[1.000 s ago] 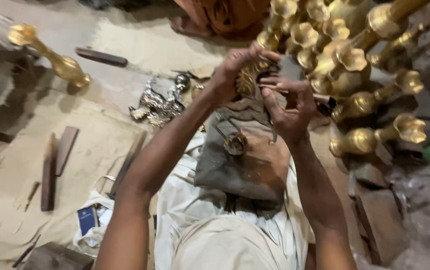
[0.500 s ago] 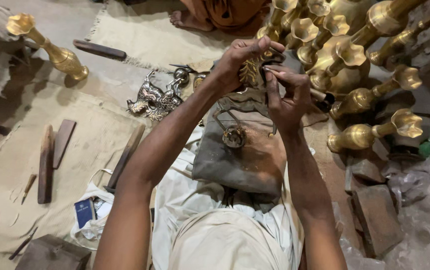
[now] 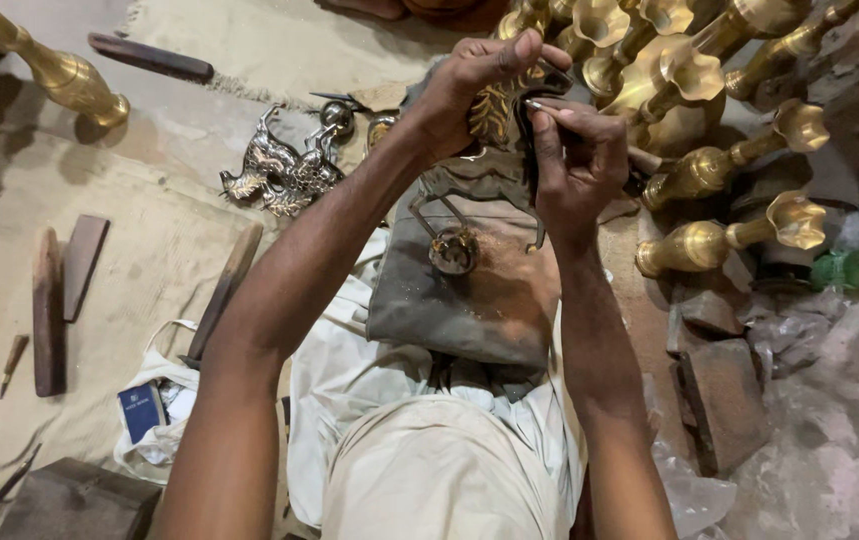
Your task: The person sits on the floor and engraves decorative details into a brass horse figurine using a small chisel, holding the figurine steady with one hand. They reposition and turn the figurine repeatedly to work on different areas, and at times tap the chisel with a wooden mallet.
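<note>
Both hands are raised over my lap around a small ornate brass casting [image 3: 494,112]. My left hand [image 3: 469,85] grips its top, fingers curled over it. My right hand [image 3: 577,160] pinches a thin dark tool [image 3: 532,122] pressed against the casting's right side. Thin metal legs and a ring-shaped part [image 3: 452,250] hang below the casting over a grey cloth pad [image 3: 469,300] dusted with filings on my legs. How the tool's tip meets the brass is hidden by my fingers.
Several brass trumpet-shaped stands [image 3: 719,240] lie stacked at the upper right. A silver ornate figure [image 3: 284,170] rests on the floor to the left. A brass stand [image 3: 59,75] lies at the upper left, with wooden sticks [image 3: 49,310], a small blue box [image 3: 139,410], bricks [image 3: 719,400] and a green bottle [image 3: 854,270] around.
The view has shifted slightly; both hands stay on the brass casting. The right hand has moved a little along its right side with the tool.
</note>
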`<state>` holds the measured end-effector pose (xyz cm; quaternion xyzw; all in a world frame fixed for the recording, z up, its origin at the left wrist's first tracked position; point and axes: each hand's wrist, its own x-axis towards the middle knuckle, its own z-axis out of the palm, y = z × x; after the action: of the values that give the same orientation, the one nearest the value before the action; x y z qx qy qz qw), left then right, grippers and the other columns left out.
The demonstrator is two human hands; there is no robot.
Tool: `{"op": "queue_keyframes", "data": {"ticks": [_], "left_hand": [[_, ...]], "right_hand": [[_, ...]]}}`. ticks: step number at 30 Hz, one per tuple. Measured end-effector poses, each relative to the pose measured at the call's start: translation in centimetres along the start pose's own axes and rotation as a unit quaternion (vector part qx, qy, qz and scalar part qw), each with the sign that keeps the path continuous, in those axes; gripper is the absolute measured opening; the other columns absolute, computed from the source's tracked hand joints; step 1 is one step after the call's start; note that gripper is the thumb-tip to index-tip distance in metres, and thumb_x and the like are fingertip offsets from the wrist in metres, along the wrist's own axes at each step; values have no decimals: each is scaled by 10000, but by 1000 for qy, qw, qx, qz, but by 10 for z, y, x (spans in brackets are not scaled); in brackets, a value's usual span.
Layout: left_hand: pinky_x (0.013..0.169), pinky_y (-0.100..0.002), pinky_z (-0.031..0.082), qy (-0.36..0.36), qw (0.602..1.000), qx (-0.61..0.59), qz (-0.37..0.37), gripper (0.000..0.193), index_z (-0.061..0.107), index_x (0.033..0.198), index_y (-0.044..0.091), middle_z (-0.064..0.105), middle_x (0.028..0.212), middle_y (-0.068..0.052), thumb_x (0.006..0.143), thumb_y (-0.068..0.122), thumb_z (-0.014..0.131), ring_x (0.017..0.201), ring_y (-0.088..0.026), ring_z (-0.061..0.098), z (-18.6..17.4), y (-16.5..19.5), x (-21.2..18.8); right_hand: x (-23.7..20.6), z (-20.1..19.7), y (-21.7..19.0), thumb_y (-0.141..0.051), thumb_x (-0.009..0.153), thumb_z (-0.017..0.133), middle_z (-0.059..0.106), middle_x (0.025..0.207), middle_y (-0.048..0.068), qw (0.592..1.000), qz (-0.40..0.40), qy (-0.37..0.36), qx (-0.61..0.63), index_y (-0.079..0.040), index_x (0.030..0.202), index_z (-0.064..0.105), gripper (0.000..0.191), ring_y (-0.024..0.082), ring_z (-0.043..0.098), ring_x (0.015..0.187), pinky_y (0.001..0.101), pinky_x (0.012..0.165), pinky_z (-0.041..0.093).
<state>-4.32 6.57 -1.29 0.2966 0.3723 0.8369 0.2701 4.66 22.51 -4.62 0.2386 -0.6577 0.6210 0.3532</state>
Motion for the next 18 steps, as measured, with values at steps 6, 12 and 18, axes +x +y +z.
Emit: {"op": "queue_keyframes", "data": {"ticks": [6, 12, 18], "left_hand": [[832, -331, 635, -8, 1000, 6, 3, 571, 702, 1245, -69, 761, 1054, -144, 1000, 446, 718, 918, -187, 751, 5, 3, -1], [820, -336, 641, -18, 999, 27, 19, 559, 704, 1250, -59, 758, 1041, -137, 1006, 443, 722, 907, -181, 748, 5, 1, 2], [868, -344, 662, -39, 998, 41, 38, 536, 705, 1251, -58, 766, 1084, -150, 1029, 430, 708, 953, -197, 773, 4, -4, 3]], "right_hand": [[0, 0, -2, 118, 1074, 671, 687, 1215, 201, 1000, -4, 8, -1, -11, 1189, 487, 253, 233, 716, 1128, 308, 969, 606], [4, -4, 6, 113, 1051, 686, 697, 1139, 173, 999, -37, 10, -6, 5, 1126, 536, 200, 235, 757, 1087, 332, 911, 673], [22, -39, -12, 105, 1061, 756, 696, 1163, 154, 988, -35, -119, -89, 13, 1108, 579, 205, 201, 750, 1067, 298, 900, 656]]}}
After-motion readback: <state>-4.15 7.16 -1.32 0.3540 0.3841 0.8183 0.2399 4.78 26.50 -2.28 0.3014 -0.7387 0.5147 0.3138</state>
